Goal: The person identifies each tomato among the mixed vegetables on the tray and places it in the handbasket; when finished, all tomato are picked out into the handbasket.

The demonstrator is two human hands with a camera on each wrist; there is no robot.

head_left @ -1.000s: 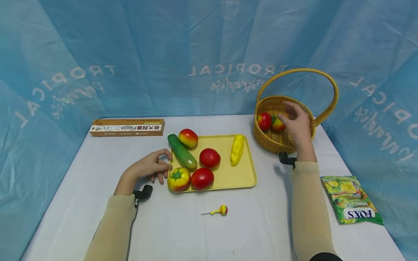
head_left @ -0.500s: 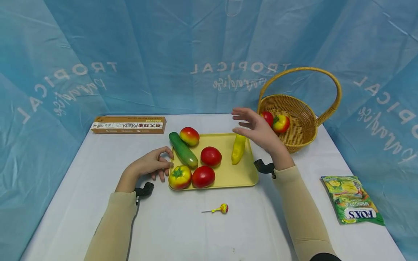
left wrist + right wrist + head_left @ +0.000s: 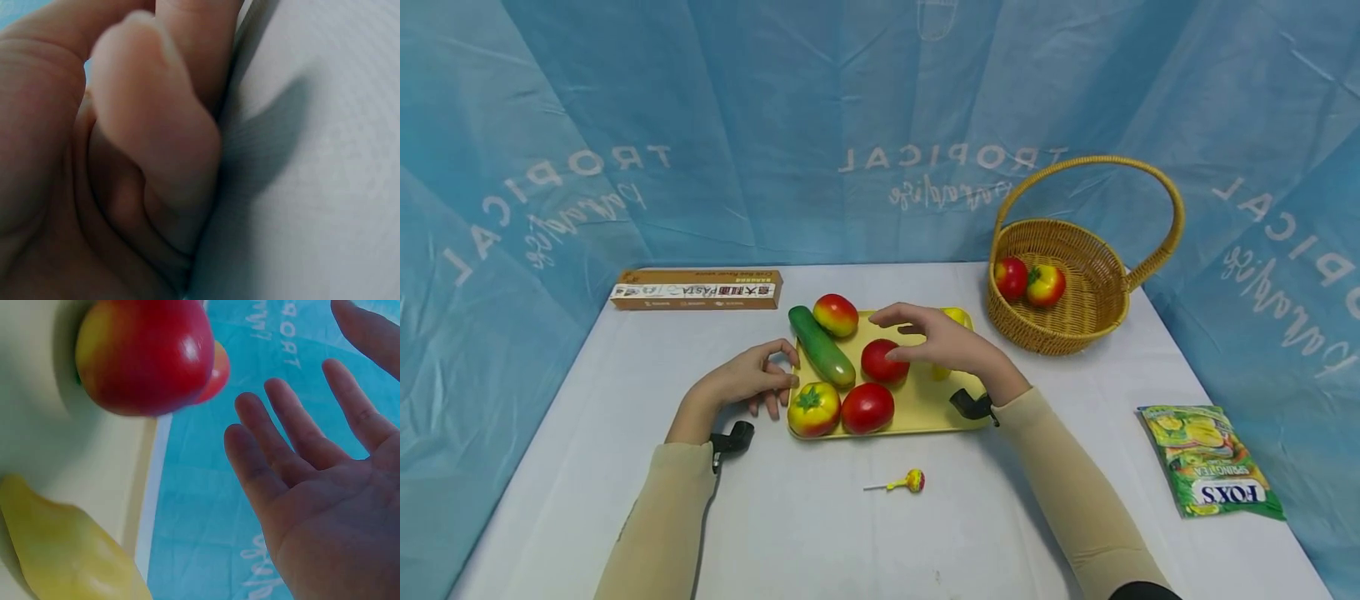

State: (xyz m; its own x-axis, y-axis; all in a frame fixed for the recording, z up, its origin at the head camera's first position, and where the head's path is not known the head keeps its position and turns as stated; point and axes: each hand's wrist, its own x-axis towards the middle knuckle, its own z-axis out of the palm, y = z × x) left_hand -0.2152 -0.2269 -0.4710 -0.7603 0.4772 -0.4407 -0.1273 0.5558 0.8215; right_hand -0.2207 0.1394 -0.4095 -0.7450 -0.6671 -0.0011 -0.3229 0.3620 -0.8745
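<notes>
The right hand's (image 3: 951, 346) fingers (image 3: 294, 434) are spread and straight, holding nothing, hovering palm down over the yellow tray (image 3: 925, 400). A red tomato (image 3: 882, 361) lies on the tray just beneath and beside the fingertips; whether they touch it cannot be told. The yellow pepper (image 3: 953, 317) sits mostly hidden behind that hand.

The left hand (image 3: 747, 382) rests on the white desk (image 3: 820, 533) with its fingers loosely curled and holding nothing, at the tray's left edge, close to a yellow-red tomato (image 3: 811, 409).

Also on the tray are a cucumber (image 3: 819, 347), another red tomato (image 3: 867, 407) and a red-yellow fruit (image 3: 835, 315). A wicker basket (image 3: 1093, 304) with two fruits stands well apart to the right.
</notes>
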